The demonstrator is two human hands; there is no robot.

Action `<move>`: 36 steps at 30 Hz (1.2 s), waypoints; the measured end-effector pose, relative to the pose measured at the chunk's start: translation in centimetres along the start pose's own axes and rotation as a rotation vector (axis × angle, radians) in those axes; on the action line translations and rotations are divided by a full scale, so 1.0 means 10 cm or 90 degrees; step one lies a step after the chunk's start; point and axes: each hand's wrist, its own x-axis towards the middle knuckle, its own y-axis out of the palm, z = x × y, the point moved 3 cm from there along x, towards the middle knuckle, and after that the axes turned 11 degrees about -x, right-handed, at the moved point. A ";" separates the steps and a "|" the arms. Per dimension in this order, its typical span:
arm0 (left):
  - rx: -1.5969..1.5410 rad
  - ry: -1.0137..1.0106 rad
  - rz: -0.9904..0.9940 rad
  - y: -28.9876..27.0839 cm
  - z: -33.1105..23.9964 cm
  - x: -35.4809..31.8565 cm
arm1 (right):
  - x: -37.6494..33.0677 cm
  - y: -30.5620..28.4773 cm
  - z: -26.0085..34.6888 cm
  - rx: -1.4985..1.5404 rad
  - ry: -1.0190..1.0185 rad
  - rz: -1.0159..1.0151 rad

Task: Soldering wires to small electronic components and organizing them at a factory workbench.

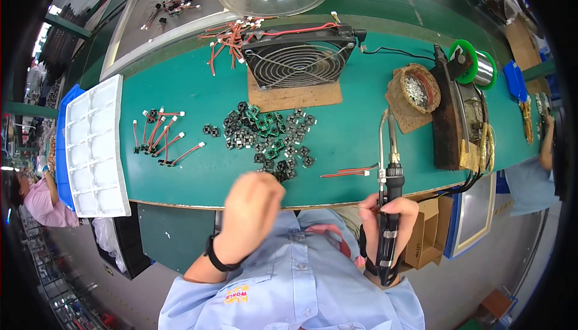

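My right hand [406, 211] grips a soldering iron [394, 176] with a black handle and a thin metal tube along its side. Its tip points away from me, toward a round dish [430, 98] of solder bits. My left hand [251, 206] is curled closed over the table's near edge and slightly blurred; its fingertips are hidden, and I cannot make out what they hold. Just beyond it lies a pile of small black and green components [265, 134]. Between the hands rest a few red and black wire leads [346, 172] with white connectors.
A black fan [299, 58] with a wire guard stands behind the pile. Components with attached leads [158, 134] lie at left, beside a white compartment tray [96, 146]. At right are an iron stand [448, 131] and a solder spool [481, 68]. Other people sit at both sides.
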 end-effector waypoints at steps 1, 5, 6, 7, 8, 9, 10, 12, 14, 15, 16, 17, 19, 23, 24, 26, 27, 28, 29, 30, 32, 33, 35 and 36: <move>0.067 -0.042 -0.075 -0.09 0.08 0.04 | 0.02 0.00 -0.02 0.008 0.012 0.011; 0.175 -0.212 -0.107 -0.15 0.11 0.10 | 0.04 0.01 -0.03 0.020 0.031 0.044; 0.195 -0.278 -0.086 -0.16 0.12 0.10 | 0.03 0.02 -0.02 0.018 0.027 0.057; 0.197 -0.277 -0.087 -0.16 0.12 0.11 | 0.03 0.03 -0.02 0.014 0.023 0.070; 0.203 -0.265 -0.080 -0.16 0.13 0.12 | 0.02 0.02 -0.02 0.016 0.022 0.069; 0.209 -0.253 -0.072 -0.16 0.14 0.13 | 0.02 0.02 -0.02 0.011 0.023 0.068; 0.213 -0.240 -0.062 -0.15 0.15 0.14 | 0.01 0.01 -0.02 0.004 0.025 0.066; 0.193 -0.234 -0.031 -0.18 0.17 0.13 | 0.01 -0.01 -0.03 -0.002 0.027 0.064; 0.155 -0.223 0.029 -0.21 0.19 0.10 | 0.02 -0.02 -0.02 0.009 0.040 0.057; 0.156 -0.224 0.030 -0.24 0.17 0.08 | 0.01 -0.02 -0.02 0.015 0.046 0.055; 0.150 -0.216 0.048 -0.27 0.13 0.07 | 0.01 -0.01 -0.02 0.017 0.047 0.056; 0.143 -0.209 0.066 -0.29 0.08 0.06 | 0.01 -0.01 -0.02 0.019 0.047 0.058; 0.137 -0.203 0.084 -0.30 0.02 0.03 | 0.01 0.01 -0.03 0.022 0.046 0.063; 0.158 -0.197 0.117 -0.27 -0.07 -0.09 | 0.02 0.02 -0.01 0.003 0.018 0.076; 0.181 -0.193 0.110 -0.26 -0.08 -0.11 | 0.03 0.04 0.00 0.001 0.018 0.076; 0.219 -0.180 0.097 -0.20 -0.10 -0.14 | 0.04 0.05 0.03 0.010 0.017 0.073; 0.213 -0.177 0.097 -0.18 -0.09 -0.15 | 0.05 0.05 0.04 0.014 0.015 0.071; 0.211 -0.174 0.085 -0.18 -0.06 -0.17 | 0.06 0.05 0.06 0.006 0.015 0.069; 0.209 -0.172 0.073 -0.18 -0.04 -0.18 | 0.07 0.05 0.09 0.019 0.019 0.076; 0.209 -0.168 0.061 -0.20 -0.02 -0.19 | 0.08 0.07 0.12 0.033 0.024 0.081; 0.198 -0.184 0.044 -0.21 -0.02 -0.21 | 0.08 0.08 0.15 0.044 0.026 0.083; 0.191 -0.204 0.026 -0.22 -0.01 -0.23 | 0.07 0.09 0.16 0.084 0.054 0.087; 0.180 -0.223 0.008 -0.24 -0.01 -0.23 | 0.05 0.10 0.16 0.163 0.109 0.099; 0.201 -0.196 0.027 -0.26 -0.03 -0.22 | 0.06 0.10 0.17 0.160 0.107 0.097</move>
